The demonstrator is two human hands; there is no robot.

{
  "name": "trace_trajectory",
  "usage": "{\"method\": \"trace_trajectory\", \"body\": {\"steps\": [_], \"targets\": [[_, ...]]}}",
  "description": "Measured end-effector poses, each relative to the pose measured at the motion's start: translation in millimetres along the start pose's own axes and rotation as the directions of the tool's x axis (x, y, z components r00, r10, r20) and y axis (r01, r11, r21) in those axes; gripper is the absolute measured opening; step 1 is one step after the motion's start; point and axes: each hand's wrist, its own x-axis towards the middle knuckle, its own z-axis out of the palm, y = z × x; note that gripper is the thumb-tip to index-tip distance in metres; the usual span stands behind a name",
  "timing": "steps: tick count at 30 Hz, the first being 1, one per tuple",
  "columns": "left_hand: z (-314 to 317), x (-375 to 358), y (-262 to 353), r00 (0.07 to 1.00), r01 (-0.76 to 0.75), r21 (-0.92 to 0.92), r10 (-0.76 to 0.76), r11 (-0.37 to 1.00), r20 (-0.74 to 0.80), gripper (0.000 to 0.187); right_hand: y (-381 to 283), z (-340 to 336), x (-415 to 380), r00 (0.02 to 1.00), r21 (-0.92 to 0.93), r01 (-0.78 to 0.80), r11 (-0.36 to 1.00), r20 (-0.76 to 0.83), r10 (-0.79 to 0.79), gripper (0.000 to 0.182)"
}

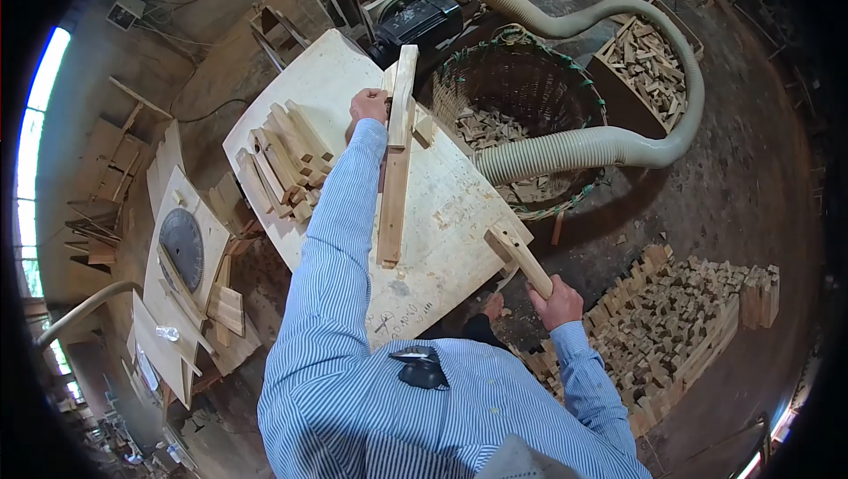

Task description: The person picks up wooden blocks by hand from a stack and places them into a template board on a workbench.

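Note:
My left hand (369, 106) is closed at the far part of the pale work table (433, 205), against the wooden fence (403, 95); what its fingers grip is too small to make out. A long wooden strip (393, 205) runs from the fence toward me. My right hand (558, 302) is wrapped round a wooden handle (523, 258) at the table's right corner. Left of my left arm, a stack of wooden pieces (283, 156) lies on the table.
Beyond the table are a black motor (419, 28), a wicker basket (530, 64) with offcuts and a thick hose (565, 152). A box of wood pieces (649, 68) stands at back right. Many blocks (671, 329) are piled at right; a saw blade (182, 249) lies left.

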Motion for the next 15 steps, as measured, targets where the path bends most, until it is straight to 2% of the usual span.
{"method": "trace_trajectory", "body": {"steps": [4,10,12,15], "targets": [[-1.7,-11.8,13.8,0.994,0.104,-0.135,-0.105,0.985,-0.002,0.012,-0.4,2.1,1.1,1.000,-0.017,0.011,1.000,0.006,-0.010,0.048],[-2.0,-9.8,10.6,0.998,0.050,-0.098,-0.053,0.994,-0.031,0.011,4.9,12.2,3.1,1.000,-0.012,0.014,1.000,0.008,-0.014,0.048],[-2.2,-11.8,16.7,0.998,0.033,0.000,-0.033,0.999,-0.059,0.012,7.7,16.4,3.6,0.999,0.012,0.033,0.999,-0.015,-0.033,0.048],[-5.2,-14.8,24.2,0.994,0.087,0.018,-0.086,0.996,-0.062,0.015,12.0,23.3,4.9,1.000,0.010,0.030,1.000,-0.009,-0.030,0.048]]}}
